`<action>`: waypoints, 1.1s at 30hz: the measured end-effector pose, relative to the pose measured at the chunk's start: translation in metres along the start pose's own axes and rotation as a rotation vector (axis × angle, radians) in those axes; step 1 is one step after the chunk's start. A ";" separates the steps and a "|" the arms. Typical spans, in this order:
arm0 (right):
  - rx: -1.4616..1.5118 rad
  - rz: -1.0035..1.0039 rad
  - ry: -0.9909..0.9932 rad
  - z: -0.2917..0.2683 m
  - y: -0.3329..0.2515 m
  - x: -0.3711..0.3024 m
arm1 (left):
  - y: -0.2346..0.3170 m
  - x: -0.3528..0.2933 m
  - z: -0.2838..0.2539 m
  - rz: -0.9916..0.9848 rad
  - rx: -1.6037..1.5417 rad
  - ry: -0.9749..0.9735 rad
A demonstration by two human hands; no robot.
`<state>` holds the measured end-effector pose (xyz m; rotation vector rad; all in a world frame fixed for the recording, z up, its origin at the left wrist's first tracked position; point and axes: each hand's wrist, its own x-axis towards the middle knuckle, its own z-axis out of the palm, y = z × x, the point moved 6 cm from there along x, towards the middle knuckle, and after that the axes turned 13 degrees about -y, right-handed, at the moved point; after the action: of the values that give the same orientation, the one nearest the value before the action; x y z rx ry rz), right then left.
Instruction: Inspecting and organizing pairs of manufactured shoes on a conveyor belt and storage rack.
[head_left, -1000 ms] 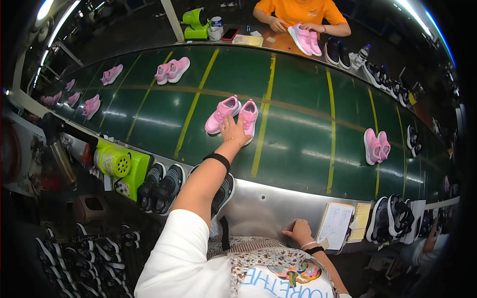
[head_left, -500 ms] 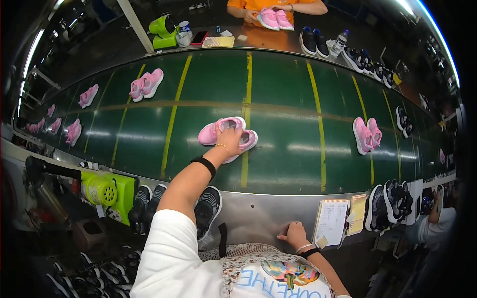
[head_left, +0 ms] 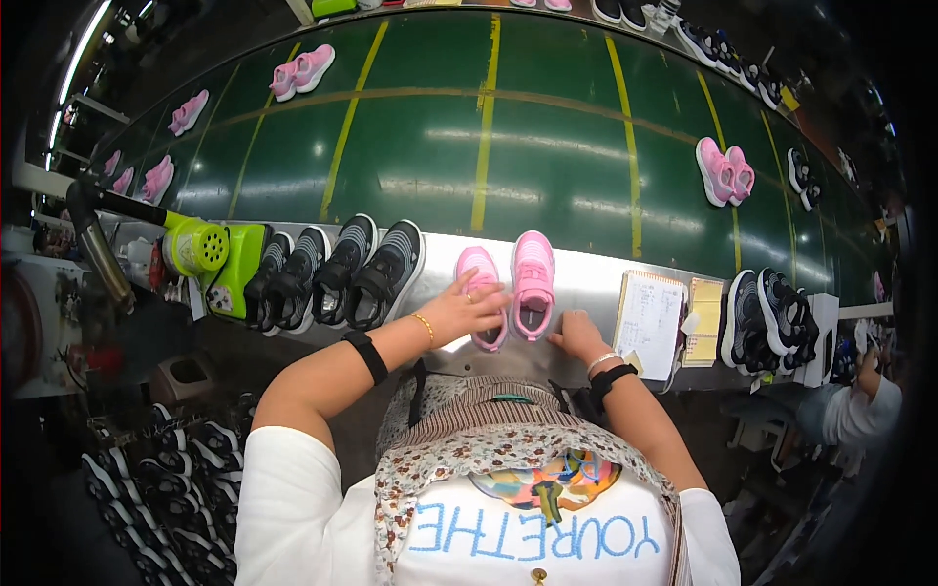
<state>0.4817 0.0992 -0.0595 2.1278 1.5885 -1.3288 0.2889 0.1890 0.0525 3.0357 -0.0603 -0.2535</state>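
A pair of pink sneakers stands side by side on the metal ledge (head_left: 586,262) in front of me, toes pointing away. My left hand (head_left: 469,311) lies across the left pink sneaker (head_left: 476,262), fingers stretched and a little spread over its opening, touching it without a visible grip. Just to its right is the right pink sneaker (head_left: 533,283), which no hand holds. Beside that shoe's heel rests my right hand (head_left: 580,337), its fingers curled in with nothing visible in them.
Black sneakers (head_left: 386,269) line the ledge at left, next to a lime-green machine (head_left: 210,249). An open notebook (head_left: 649,322) and more black sneakers (head_left: 767,317) are at right. Beyond runs a green conveyor belt (head_left: 410,156) with yellow lines, carrying pink pairs (head_left: 724,173).
My left hand has brought the pink pair from the belt onto the ledge, and its fingers have loosened. The right hand has stayed near the ledge. The view has tilted down.
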 end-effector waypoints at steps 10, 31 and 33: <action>0.095 -0.217 0.110 0.016 0.024 -0.002 | 0.033 0.007 0.003 -0.544 -0.384 0.073; 1.210 -0.827 -0.038 -0.064 -0.082 -0.128 | 0.060 -0.015 -0.122 -0.944 -0.713 0.537; 1.173 -0.867 -0.066 -0.069 -0.090 -0.134 | 0.075 -0.020 -0.145 -0.934 -0.507 0.650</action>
<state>0.4390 0.0869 0.1104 1.6678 2.0673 -3.1764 0.2908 0.1286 0.2058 2.2690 1.2376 0.5728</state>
